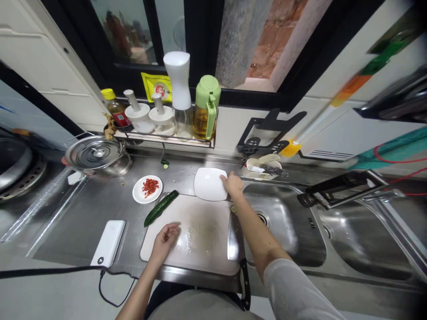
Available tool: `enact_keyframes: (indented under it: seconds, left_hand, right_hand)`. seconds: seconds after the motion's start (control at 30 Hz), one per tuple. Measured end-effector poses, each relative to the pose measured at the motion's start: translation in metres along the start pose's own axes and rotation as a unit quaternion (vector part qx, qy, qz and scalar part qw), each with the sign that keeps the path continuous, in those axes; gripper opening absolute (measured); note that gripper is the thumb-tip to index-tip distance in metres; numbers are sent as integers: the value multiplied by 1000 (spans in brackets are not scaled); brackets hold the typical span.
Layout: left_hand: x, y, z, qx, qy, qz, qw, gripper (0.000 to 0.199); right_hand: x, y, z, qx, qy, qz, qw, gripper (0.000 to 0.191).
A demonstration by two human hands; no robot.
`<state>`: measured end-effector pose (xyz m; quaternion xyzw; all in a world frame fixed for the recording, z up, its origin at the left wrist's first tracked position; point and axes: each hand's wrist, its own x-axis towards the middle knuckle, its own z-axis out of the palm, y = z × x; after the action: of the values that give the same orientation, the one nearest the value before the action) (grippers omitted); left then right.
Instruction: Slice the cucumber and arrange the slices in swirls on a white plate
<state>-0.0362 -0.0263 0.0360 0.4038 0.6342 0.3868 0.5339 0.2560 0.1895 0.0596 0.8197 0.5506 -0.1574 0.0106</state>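
Note:
A white square dish [209, 183] lies at the far edge of the cutting board, and my right hand [232, 184] grips its right rim, thumb over the edge. My left hand [166, 240] hovers at the left part of the pale cutting board [196, 260], fingers loosely curled with nothing visible in them. The board's middle looks wet. A whole cucumber [161, 208] rests across its upper left corner. Along the right side lies a cleaver [235, 240] with a black handle pointing toward me. Beside the blade's top is a small cucumber end [233, 209].
Left of the board are a plate of red berries [137, 194] and a white power bank [109, 242] with a cable. A lidded steel pot [116, 162] stands farther back. Two steel sinks [287, 226] are at right. Bottles and jars fill a rack [167, 138] under the window.

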Motion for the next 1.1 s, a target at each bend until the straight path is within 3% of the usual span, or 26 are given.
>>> enact_keyframes:
  seconds: [0.13, 0.27, 0.4, 0.53, 0.77, 0.9, 1.1]
  left_hand:
    - [2, 6, 4, 63, 32, 49, 996, 34]
    - [10, 14, 7, 196, 92, 140, 966, 25]
    - [27, 19, 8, 285, 151, 248, 913, 23]
    - [46, 24, 7, 361, 171, 244, 884, 27]
    - [68, 38, -3, 449, 150, 174, 863, 43]
    - [76, 44, -11, 482, 145, 145, 852, 46]
    - [85, 45, -15, 537, 104, 137, 826, 48]
  right_hand:
    - [-42, 30, -5, 62, 58, -35, 996, 46]
    - [-113, 80, 9, 123, 81, -70, 987, 42]
    - [-188, 123, 31, 132, 48, -50, 989, 42]
    - [-237, 146, 52, 117, 8, -5, 993, 34]
    - [-262, 152, 79, 170, -15, 30, 985, 35]
    - [-266, 147, 82, 194, -27, 40, 980, 40]
    - [-262, 146, 81, 241, -22, 54, 969, 32]
